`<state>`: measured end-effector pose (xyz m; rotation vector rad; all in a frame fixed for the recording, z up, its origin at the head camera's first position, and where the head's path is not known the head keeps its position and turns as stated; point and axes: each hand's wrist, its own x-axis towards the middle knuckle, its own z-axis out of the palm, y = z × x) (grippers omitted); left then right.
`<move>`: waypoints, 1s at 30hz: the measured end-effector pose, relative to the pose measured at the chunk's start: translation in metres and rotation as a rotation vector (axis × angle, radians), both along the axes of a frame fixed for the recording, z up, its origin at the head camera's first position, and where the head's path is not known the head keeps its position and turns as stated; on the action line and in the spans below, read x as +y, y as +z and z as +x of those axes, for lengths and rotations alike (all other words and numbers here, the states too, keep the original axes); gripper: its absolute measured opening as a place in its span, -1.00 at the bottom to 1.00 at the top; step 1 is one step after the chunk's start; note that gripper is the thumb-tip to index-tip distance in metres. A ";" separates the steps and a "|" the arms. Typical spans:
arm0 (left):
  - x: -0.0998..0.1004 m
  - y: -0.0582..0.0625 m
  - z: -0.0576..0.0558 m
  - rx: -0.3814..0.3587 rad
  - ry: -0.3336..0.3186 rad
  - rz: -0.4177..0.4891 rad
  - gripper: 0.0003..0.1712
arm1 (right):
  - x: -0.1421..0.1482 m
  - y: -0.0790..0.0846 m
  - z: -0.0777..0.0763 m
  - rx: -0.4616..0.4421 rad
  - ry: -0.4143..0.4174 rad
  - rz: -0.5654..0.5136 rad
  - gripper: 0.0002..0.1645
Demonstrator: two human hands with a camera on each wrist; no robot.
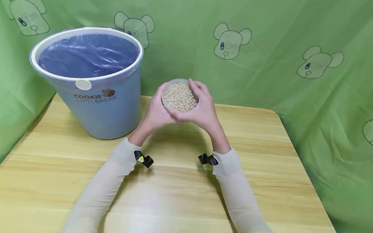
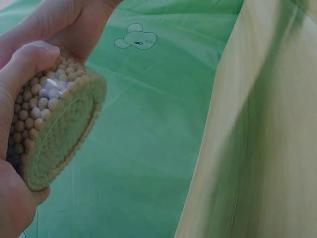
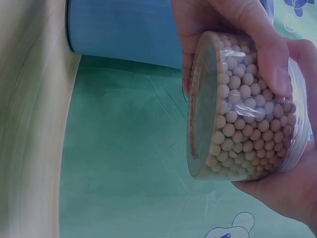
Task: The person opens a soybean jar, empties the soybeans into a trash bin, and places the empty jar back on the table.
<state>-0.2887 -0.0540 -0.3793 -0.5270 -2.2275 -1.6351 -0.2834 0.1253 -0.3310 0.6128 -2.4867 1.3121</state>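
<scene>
Between both hands is a clear, round, squat jar [image 1: 165, 100] full of small beige balls [image 1: 180, 96], raised above the tabletop. The left hand [image 1: 157, 109] grips the jar's left side. The right hand [image 1: 204, 110] wraps round the right side, one finger lying over the rim and its thumb along the near edge. In the left wrist view the flat base of the jar [image 2: 64, 131] faces out, and fingers press against its wall. From the right wrist, the packed balls [image 3: 247, 119] show through the clear side of the jar.
A tall blue bin [image 1: 116, 115] with a white rim and a plastic liner stands at the table's back left, beside the left hand. The wooden table [image 1: 175, 194] lies below the forearms. Green printed cloth [image 1: 184, 41] hangs behind and along the sides.
</scene>
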 end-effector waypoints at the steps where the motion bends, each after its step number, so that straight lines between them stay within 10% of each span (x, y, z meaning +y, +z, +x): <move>1: -0.001 -0.001 0.000 0.012 -0.004 0.005 0.44 | 0.000 0.001 0.001 0.006 0.004 0.006 0.46; 18: -0.016 0.004 -0.004 0.015 -0.261 0.057 0.41 | 0.020 0.003 -0.006 -0.011 0.301 -0.025 0.35; 30: -0.007 0.005 0.000 0.009 -0.006 0.032 0.43 | -0.004 -0.002 0.002 -0.010 0.017 0.004 0.44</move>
